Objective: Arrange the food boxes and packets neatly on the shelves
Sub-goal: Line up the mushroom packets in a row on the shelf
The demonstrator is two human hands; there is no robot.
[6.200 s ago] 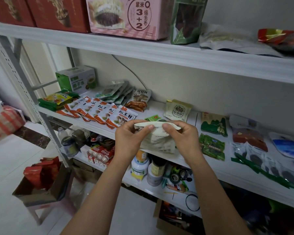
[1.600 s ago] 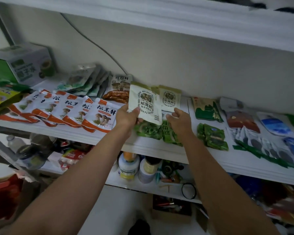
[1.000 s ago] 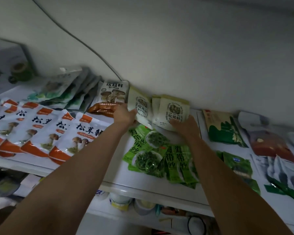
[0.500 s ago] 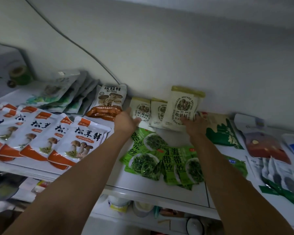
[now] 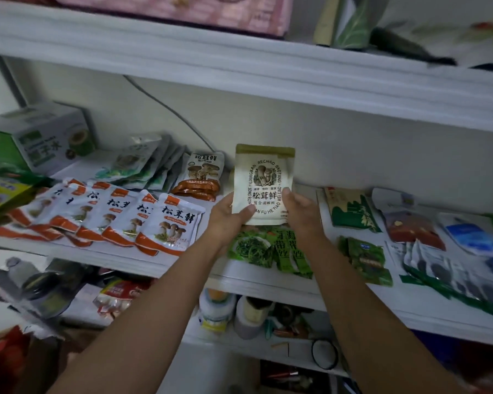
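A cream packet (image 5: pixel 264 180) with a mushroom picture stands upright, print facing the camera, held between 2 hands over the middle shelf (image 5: pixel 120 260), close to the back wall. The left hand (image 5: pixel 229 220) grips its lower left corner, thumb on the front and fingers behind. The right hand (image 5: pixel 302 216) grips its lower right edge, thumb tip on the front. The packet's lower edge sits just over a bunch of green seaweed packets (image 5: pixel 268 248) lying flat on the shelf; whether it touches them cannot be told.

Left of the hands, a row of white and orange mushroom packets (image 5: pixel 120 217) lies overlapped like tiles along the shelf front. Behind that row lies a white packet with a brown base (image 5: pixel 202 174), then a fan of pale packets (image 5: pixel 143 163), and a green and white box (image 5: pixel 40 135) at the far left. Right of the hands lie a dark green packet (image 5: pixel 350 211), a smaller green packet (image 5: pixel 365 257), a red packet (image 5: pixel 413 228) and a blue packet (image 5: pixel 473 237).

A cable (image 5: pixel 165 106) runs down the wall. On the upper shelf (image 5: pixel 239 72) sits a pink box (image 5: pixel 197 12). The lower shelf holds a white bottle (image 5: pixel 217 311)
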